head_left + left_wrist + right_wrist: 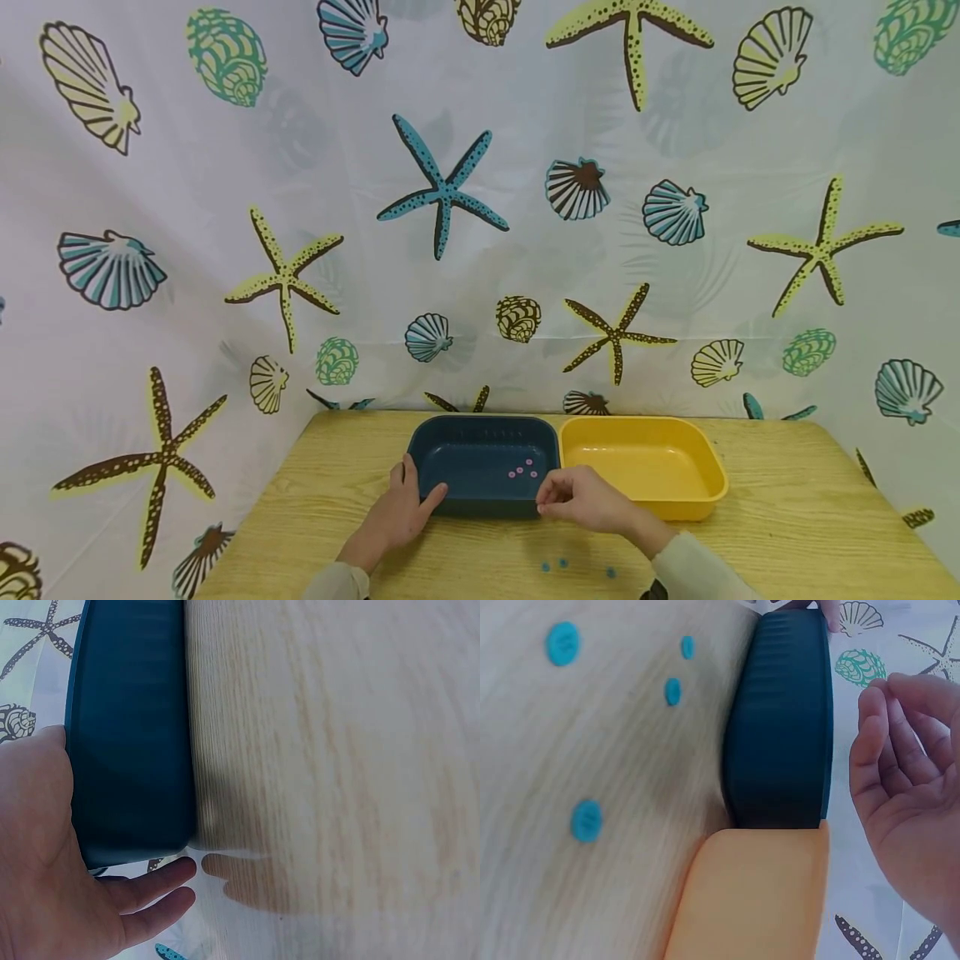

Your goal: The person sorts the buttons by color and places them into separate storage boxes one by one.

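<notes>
At the front left corner of the dark blue tray (487, 507), my left hand (397, 512) rests against the tray, fingers along its left side and thumb by the front rim. The left wrist view shows that hand's fingers (161, 892) fairly straight beside the tray's end. My right hand (585, 500) is by the tray's front right corner. Its thumb and forefinger tips meet in the right wrist view; anything tiny between them cannot be made out. Several pink buttons (520, 471) lie inside the dark blue tray. Blue buttons (562, 643) lie on the table in front.
A yellow tray (667, 507) stands directly right of the dark blue one, their sides touching or nearly so. Both sit on a wood-grain table (330, 467). Behind and at the sides hangs a white curtain (510, 275) printed with starfish and shells.
</notes>
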### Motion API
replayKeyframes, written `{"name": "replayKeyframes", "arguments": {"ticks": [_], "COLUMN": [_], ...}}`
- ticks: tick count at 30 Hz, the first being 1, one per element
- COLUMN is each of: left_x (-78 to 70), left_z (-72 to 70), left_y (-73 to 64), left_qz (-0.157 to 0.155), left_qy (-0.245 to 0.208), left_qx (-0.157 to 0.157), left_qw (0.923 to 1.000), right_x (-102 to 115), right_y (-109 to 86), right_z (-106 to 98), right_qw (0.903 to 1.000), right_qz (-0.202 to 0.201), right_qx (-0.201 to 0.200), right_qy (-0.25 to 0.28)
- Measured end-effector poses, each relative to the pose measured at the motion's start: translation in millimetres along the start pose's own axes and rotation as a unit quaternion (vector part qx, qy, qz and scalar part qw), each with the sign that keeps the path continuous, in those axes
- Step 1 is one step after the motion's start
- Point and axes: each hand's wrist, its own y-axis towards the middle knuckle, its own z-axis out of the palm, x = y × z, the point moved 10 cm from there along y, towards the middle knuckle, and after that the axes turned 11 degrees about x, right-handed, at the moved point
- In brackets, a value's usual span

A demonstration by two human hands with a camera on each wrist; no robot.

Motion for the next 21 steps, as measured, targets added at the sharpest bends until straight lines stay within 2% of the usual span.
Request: {"name": "replayKeyframes", "arguments": {"ticks": [9, 21], "left_x": [2.1, 1.4], "left_z": [0.8, -0.2], "left_y": [-0.1, -1.4], "left_qz": [-0.004, -0.007], "left_qy": [-0.005, -0.003], "left_qx": [0.005, 0.004], "left_qw": [1.0, 1.0], "right_x": [-2.1, -8.0], "right_y": [13.1, 28.8], "right_z": [-12.9, -23.3], "right_qw": [0.9991, 0.9983], "right_qz": [0.024, 0.04], "right_qx": [-0.018, -0.043], "right_qy": [0.03, -0.006]}}
